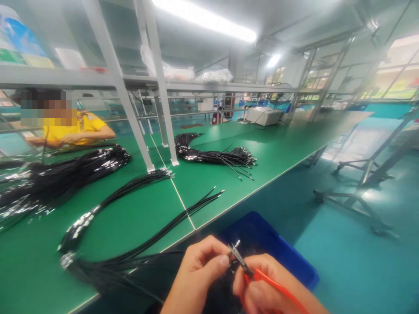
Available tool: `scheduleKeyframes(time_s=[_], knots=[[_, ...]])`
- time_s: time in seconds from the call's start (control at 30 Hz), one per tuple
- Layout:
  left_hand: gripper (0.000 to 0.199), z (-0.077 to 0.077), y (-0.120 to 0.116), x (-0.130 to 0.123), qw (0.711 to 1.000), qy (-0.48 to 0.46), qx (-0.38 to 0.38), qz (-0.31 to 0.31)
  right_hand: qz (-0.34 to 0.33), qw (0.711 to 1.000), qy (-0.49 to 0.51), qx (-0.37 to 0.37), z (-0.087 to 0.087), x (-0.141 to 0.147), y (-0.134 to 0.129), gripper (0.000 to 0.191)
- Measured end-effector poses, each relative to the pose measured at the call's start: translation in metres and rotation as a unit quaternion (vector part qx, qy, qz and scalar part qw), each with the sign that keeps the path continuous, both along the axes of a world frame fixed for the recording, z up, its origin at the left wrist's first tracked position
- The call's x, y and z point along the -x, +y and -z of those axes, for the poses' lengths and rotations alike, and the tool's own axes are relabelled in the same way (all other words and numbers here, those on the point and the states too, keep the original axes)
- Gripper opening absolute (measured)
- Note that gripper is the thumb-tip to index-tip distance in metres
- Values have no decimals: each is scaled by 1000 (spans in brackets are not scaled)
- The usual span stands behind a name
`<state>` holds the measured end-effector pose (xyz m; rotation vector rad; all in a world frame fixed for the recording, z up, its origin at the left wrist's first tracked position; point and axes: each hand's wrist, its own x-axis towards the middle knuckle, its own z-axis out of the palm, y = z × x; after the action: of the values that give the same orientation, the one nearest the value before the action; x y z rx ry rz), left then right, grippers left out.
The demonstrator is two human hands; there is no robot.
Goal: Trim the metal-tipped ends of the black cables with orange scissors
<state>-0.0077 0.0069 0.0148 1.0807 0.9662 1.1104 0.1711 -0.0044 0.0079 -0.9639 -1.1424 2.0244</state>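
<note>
My left hand (pixel 203 266) is closed in a pinch on the end of a thin black cable, and its pale tip (pixel 238 244) sticks out past the fingers. Wrapped round the orange-red handles of a pair of scissors (pixel 242 264), my right hand (pixel 266 279) is closed beside it. The metal blades reach to the cable end near my left thumb; whether they touch it I cannot tell. A long bundle of black cables (pixel 114 264) curves over the green bench to the left of my hands, with silvery wrapped parts along it.
Below my hands a blue bin (pixel 281 257) stands under the edge of the green bench (pixel 124 224). More black cable bundles (pixel 216 157) lie farther back, and a big pile (pixel 72 170) lies at left. White shelf posts (pixel 163 100) rise from the bench. A person in yellow (pixel 94 124) sits across.
</note>
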Motion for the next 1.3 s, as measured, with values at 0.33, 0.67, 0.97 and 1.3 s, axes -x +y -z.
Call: scheduleKeyframes(time_s=[0.33,0.67,0.97,1.3], knots=[[12,8,4,6,999,42,-16,-15,-32,996,-35,-70,-2,-2,3,49],[12,10,-8,-24,884,248,-320,-233,206,970,77,-104,-16,-6,0,39],[13,20,-4,-31,847,408,-325,-108,350,934,62,-43,-24,2,-2,38],[11,37,70,56,723,670,-26,-169,376,923,75,-21,-3,-9,19,36]])
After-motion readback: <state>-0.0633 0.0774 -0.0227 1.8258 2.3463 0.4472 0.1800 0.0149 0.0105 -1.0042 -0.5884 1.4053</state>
